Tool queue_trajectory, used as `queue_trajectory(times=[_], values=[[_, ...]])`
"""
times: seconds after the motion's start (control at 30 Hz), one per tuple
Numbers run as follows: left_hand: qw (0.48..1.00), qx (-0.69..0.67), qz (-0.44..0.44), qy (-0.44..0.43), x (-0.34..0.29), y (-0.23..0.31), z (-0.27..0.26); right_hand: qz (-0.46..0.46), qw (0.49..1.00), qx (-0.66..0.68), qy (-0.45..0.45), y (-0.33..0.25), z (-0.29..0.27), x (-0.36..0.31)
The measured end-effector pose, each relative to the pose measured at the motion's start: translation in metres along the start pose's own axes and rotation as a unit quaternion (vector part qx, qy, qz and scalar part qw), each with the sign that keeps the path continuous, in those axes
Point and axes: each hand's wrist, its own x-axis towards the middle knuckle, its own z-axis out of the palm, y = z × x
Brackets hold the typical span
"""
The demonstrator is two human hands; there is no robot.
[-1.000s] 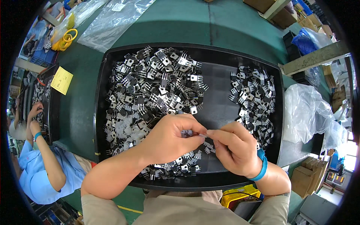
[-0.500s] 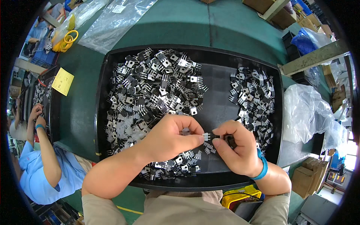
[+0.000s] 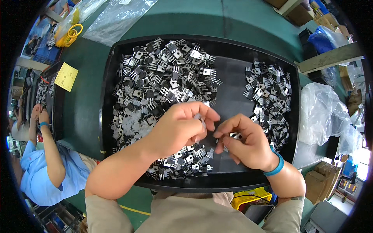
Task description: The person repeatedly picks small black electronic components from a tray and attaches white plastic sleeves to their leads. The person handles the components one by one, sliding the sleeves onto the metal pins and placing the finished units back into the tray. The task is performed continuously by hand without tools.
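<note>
My left hand [image 3: 184, 126] is closed over the middle of a black tray [image 3: 101, 128], with small whitish plastic pieces [image 3: 200, 119] between its curled fingers. Close beside it, my right hand [image 3: 248, 143] curls around a black-and-silver transistor [image 3: 235, 135]; its leads are mostly hidden by the fingers. A large heap of three-legged transistors [image 3: 155, 77] fills the tray's left part. Near my left wrist, a mound of translucent white plastic pieces [image 3: 136, 125] lies on that heap. A smaller pile of transistors [image 3: 268, 91] runs along the tray's right side.
The tray rests on a green table [image 3: 186, 19]. Clear plastic bags lie at the back left and a crumpled plastic bag [image 3: 320, 112] to the right. A yellow paper tag [image 3: 66, 77] lies left of the tray. A co-worker in a blue shirt [image 3: 50, 174] works at another tray at far left.
Both hands have shifted slightly, and the white piece seen between the left fingertips no longer shows there. The right fingers have curled further around the transistor. The whole view has shifted slightly.
</note>
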Motion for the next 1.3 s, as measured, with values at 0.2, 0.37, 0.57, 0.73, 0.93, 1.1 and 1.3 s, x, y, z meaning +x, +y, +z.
queue_trajectory(times=[0.2, 0.37, 0.57, 0.73, 0.93, 1.1, 1.3], values=[[0.999, -0.001, 0.042, 0.025, 0.003, -0.001, 0.005, -0.233, 0.819, -0.456, -0.259, 0.015, 0.009, -0.002], [0.999, -0.003, 0.03, 0.018, 0.003, 0.0, 0.007, -0.204, 0.764, -0.518, -0.326, 0.022, 0.017, -0.008], [0.996, -0.086, 0.005, -0.008, 0.004, 0.0, 0.0, -0.149, 0.806, -0.442, -0.364, 0.018, 0.013, -0.009], [0.999, -0.043, -0.003, -0.025, 0.005, -0.001, -0.002, -0.237, 0.914, -0.233, -0.231, 0.007, 0.007, -0.006], [0.993, 0.104, 0.059, -0.013, 0.002, -0.003, 0.006, -0.268, 0.938, -0.221, -0.007, -0.021, -0.008, -0.01], [0.979, 0.174, 0.097, -0.035, 0.001, -0.005, 0.011, -0.321, 0.903, -0.264, 0.11, -0.014, -0.005, -0.01], [0.981, 0.167, 0.094, -0.041, -0.002, -0.003, 0.014, -0.327, 0.903, -0.262, 0.095, -0.011, -0.005, -0.009]])
